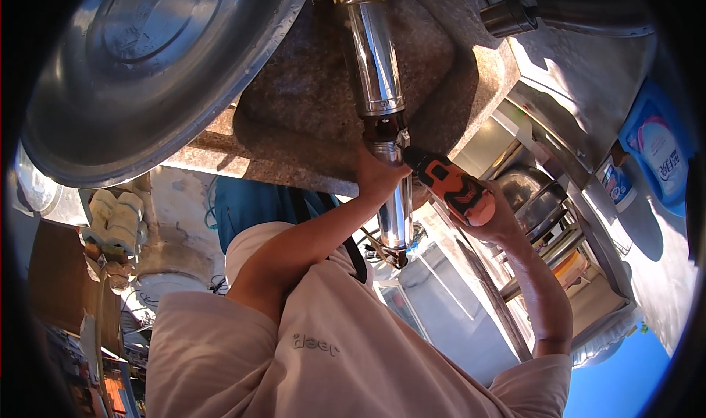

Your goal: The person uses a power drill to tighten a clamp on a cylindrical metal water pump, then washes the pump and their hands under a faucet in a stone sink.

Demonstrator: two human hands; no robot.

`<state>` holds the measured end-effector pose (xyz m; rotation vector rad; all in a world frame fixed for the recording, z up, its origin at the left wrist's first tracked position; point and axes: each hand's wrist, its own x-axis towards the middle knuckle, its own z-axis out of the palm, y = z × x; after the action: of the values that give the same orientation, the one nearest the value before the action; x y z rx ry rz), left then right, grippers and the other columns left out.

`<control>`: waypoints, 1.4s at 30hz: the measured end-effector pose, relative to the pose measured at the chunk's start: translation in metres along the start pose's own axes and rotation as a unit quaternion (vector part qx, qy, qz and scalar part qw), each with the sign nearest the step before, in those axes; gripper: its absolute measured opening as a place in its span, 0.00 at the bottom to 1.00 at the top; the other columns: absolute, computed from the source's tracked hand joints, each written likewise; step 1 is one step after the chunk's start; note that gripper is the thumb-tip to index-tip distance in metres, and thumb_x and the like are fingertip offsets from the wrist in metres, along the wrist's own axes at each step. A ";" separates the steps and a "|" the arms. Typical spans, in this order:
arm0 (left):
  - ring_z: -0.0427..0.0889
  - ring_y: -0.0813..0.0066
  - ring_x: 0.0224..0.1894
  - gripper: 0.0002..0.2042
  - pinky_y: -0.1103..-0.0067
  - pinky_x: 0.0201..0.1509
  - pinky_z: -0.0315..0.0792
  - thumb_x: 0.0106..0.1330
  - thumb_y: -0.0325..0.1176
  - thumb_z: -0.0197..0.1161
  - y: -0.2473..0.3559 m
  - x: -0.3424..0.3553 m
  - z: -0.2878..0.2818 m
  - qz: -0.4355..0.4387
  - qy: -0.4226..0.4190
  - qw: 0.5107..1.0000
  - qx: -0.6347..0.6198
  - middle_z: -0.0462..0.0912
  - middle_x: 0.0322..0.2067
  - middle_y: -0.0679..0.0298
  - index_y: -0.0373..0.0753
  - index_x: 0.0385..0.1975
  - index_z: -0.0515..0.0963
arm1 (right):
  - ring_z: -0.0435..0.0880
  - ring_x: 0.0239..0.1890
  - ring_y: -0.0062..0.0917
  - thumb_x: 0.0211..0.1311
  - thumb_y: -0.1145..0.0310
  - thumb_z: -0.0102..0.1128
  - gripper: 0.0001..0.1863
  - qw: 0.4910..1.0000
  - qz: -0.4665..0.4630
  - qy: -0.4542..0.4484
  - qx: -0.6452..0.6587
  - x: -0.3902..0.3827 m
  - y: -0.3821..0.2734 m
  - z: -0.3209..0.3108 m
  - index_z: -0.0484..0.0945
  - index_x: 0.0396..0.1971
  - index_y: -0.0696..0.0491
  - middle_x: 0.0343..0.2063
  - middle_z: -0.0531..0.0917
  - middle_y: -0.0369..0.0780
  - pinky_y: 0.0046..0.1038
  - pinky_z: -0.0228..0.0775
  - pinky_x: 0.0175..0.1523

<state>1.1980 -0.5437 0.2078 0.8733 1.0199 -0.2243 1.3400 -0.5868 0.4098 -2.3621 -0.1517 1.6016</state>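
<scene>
A long, shiny steel cylinder, by its look a submersible pump [376,57], runs from the top middle down toward my body over a brown stone sink [309,87]. My left hand [379,174] is wrapped round it just below a dark gap between its two sections. In my right hand [501,221] is an orange and black cordless drill [462,192], gripped from the lower right. Its chuck points up and left at the small metal fitting on the side of the joint; whether the bit touches it I cannot tell. A cable hangs near the pump's lower end.
A large steel basin [169,87] fills the upper left, overhanging the sink. Toward the upper right lies a dark pipe [588,15]. Farther right stand a blue detergent bottle [657,149] and a smaller bottle [616,188]. Metal bowls [531,197] sit on a rack beyond my right hand.
</scene>
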 end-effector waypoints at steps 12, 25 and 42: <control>0.74 0.61 0.49 0.42 0.69 0.54 0.68 0.39 0.33 0.78 -0.014 0.004 -0.008 -0.009 -0.040 0.998 0.038 0.70 0.47 0.52 0.33 0.54 0.57 | 0.81 0.26 0.20 0.48 0.75 0.62 0.23 0.982 0.124 -0.010 0.140 0.002 0.000 0.009 0.70 0.47 0.58 0.31 0.81 0.37 0.24 0.75 0.31; 0.68 0.62 0.56 0.41 0.68 0.59 0.62 0.43 0.34 0.77 0.094 -0.007 -0.051 0.238 -0.285 0.925 0.076 0.68 0.55 0.58 0.42 0.60 0.63 | 0.78 0.21 0.16 0.54 0.76 0.61 0.22 0.967 0.189 0.028 0.170 -0.004 -0.020 0.035 0.68 0.50 0.57 0.24 0.78 0.35 0.22 0.71 0.24; 0.73 0.61 0.48 0.32 0.70 0.55 0.62 0.36 0.34 0.78 0.120 0.017 -0.022 0.342 -0.381 0.849 0.130 0.76 0.42 0.62 0.43 0.47 0.73 | 0.78 0.22 0.17 0.51 0.77 0.60 0.19 0.982 0.115 0.092 0.114 -0.007 -0.001 0.042 0.70 0.45 0.59 0.27 0.79 0.36 0.22 0.74 0.26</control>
<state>1.2575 -0.4459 0.2528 1.2035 -0.1012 -0.0798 1.2985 -0.5804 0.4017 -2.3963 0.3378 1.3945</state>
